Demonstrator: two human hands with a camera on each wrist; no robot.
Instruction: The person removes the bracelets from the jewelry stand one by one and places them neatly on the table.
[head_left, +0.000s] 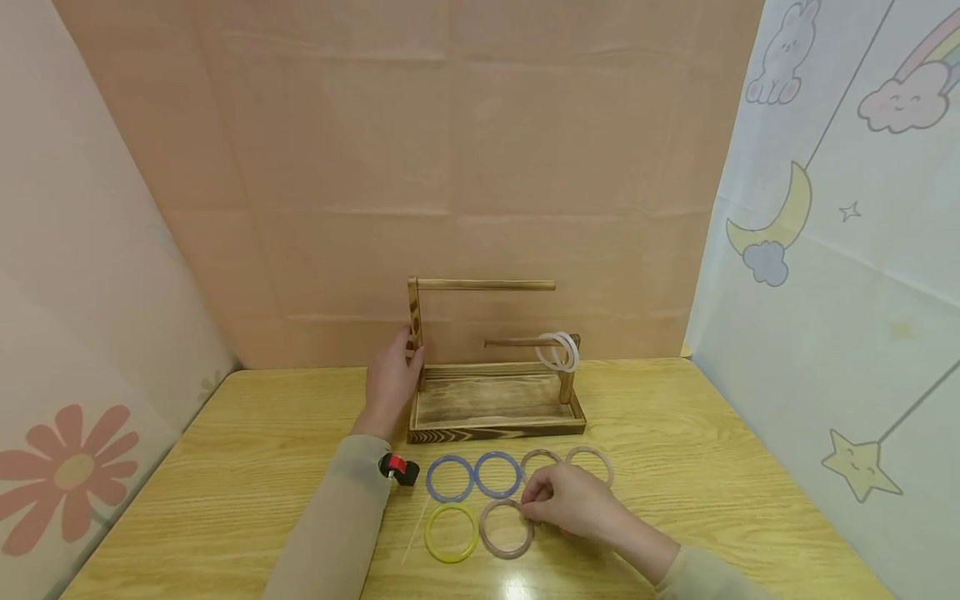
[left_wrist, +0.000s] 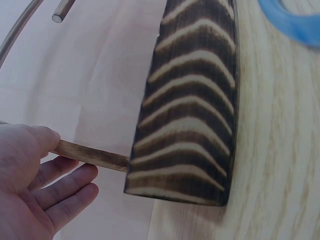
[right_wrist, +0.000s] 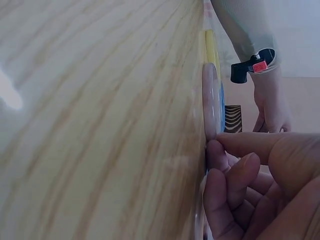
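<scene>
A wooden two-bar stand (head_left: pixel 495 400) with a tray base is at the table's far middle. My left hand (head_left: pixel 392 375) grips its left upright (head_left: pixel 416 312) between thumb and fingers; the left wrist view shows the post (left_wrist: pixel 95 154) held above the striped base. White bangles (head_left: pixel 558 352) hang on the lower bar. In front, my right hand (head_left: pixel 573 500) pinches the right edge of a mauve bangle (head_left: pixel 507 552), which lies flat on the table. In the right wrist view, thumb and forefinger meet at that bangle's rim (right_wrist: pixel 209 102).
Beside the mauve bangle lies a yellow bangle (head_left: pixel 452 557). Behind are two blue bangles, left (head_left: pixel 450 458) and right (head_left: pixel 498 455), a brown bangle (head_left: pixel 540 454) and a pale pink bangle (head_left: pixel 600 454), partly behind my hand. Printed cloths stand at both sides.
</scene>
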